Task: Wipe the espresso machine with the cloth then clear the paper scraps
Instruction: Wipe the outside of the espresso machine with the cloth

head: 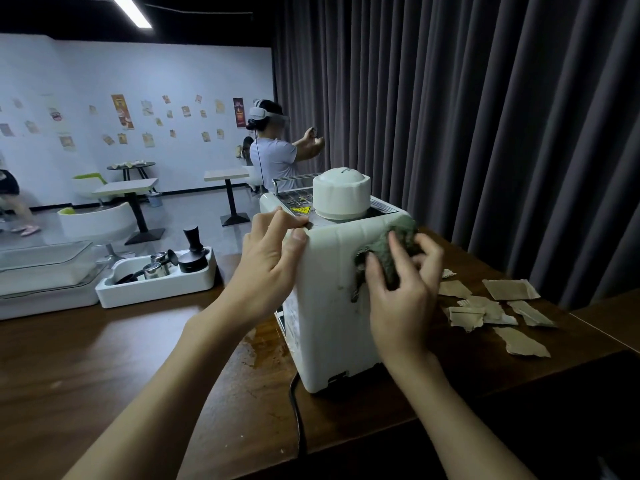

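**cloth on the machine's upper corner, scraps lying to its right**

we start with the containers. a white tray (156, 292) sits on the wooden table (104, 358) to the left of the machine, and in it stand two small metal pitchers (157, 266) and a black tamper (194, 251), with a dark handle lying low at the tray's left end. further left is a clear-lidded box (45, 268) (we cannot tell what is in it).

the espresso machine (329, 299) stands upright, its long axis vertical, with a plain white side turned towards us. a white domed cap (341, 194) sits on its top. a black power cord (298, 410) leaves its foot and runs over the table's near edge.

our left hand (270, 268) grips the top left corner, fingers hooked over the top edge and thumb on the side. our right hand (398, 292) has its fingers curled round the dark green cloth (391, 251), which is bunched against the upper right corner of the machine.

the paper scraps (498, 310) lie loose on the wood just right of the machine, between it and the grey curtain (485, 116). the machine stands near the table's front edge, which slants away to the right. bare wood lies open between the machine and the tray.
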`<state>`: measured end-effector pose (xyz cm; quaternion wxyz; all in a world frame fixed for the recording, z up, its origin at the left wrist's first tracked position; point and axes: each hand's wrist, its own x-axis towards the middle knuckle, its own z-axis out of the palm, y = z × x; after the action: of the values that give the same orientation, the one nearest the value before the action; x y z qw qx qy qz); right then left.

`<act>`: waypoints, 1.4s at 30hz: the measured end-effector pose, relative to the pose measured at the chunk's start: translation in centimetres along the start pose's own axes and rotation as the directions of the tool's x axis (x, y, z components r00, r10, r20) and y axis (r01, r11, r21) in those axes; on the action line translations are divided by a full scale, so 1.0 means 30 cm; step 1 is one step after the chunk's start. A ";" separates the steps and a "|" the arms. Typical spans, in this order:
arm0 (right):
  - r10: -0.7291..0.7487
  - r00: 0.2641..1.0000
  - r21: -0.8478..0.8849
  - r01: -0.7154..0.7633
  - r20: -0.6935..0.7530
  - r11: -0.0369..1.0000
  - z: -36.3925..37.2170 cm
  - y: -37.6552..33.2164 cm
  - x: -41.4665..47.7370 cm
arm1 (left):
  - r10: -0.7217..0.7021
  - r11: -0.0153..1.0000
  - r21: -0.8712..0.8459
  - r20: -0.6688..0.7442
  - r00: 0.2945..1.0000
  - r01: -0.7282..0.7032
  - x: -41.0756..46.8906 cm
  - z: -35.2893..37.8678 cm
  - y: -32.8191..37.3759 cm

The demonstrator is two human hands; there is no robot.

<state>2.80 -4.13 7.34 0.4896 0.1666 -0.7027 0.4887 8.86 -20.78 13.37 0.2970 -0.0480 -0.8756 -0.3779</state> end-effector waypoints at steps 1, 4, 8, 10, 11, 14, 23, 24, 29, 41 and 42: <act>0.041 0.999 0.001 -0.041 -0.009 0.999 -0.001 0.005 0.002 | 0.000 1.000 0.003 0.000 1.000 0.000 0.000 0.001 0.000; 0.094 0.995 0.046 -0.095 0.032 0.994 0.000 -0.021 -0.015 | 0.001 1.000 0.004 -0.003 1.000 -0.001 -0.003 0.005 0.000; 0.062 0.990 0.002 -0.063 0.126 0.998 -0.007 -0.035 -0.038 | -0.005 1.000 0.019 0.002 1.000 0.005 -0.004 0.005 -0.001; 0.022 0.988 -0.036 -0.016 0.151 0.999 -0.013 -0.035 -0.043 | -0.008 1.000 0.027 0.000 1.000 0.008 -0.003 0.005 -0.001; 0.001 0.989 -0.049 0.007 0.151 0.999 -0.011 -0.044 -0.049 | -0.008 1.000 0.023 -0.007 1.000 0.008 -0.003 0.005 -0.001; -0.107 0.983 -0.036 0.113 0.149 0.993 0.020 -0.099 -0.094 | -0.002 1.000 -0.011 -0.033 0.999 0.002 -0.002 0.008 0.004; -0.308 0.947 -0.331 0.319 0.087 0.888 -0.005 -0.006 -0.055 | -0.014 1.000 -0.016 -0.017 1.000 0.013 -0.001 0.004 0.017; -0.271 0.960 -0.303 0.281 0.076 0.911 -0.012 0.022 -0.040 | -0.018 1.000 -0.009 -0.007 1.000 0.018 -0.001 0.003 0.018; -0.047 0.998 -0.076 0.051 0.049 0.996 -0.010 0.063 -0.023 | -0.014 0.999 0.030 0.012 1.000 0.014 -0.002 0.004 0.018; -0.244 0.964 -0.032 0.249 0.109 0.968 0.043 -0.027 -0.146 | -0.016 1.000 -0.009 -0.020 1.000 0.016 -0.007 0.008 0.028; -0.217 0.971 -0.041 0.222 0.099 0.974 0.035 0.005 -0.133 | -0.018 1.000 -0.003 -0.010 1.000 0.018 -0.009 0.007 0.027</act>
<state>3.99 -5.92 3.83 0.5111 0.2533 -0.7148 0.4045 9.23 -20.03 13.62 0.2980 -0.0385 -0.8740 -0.3819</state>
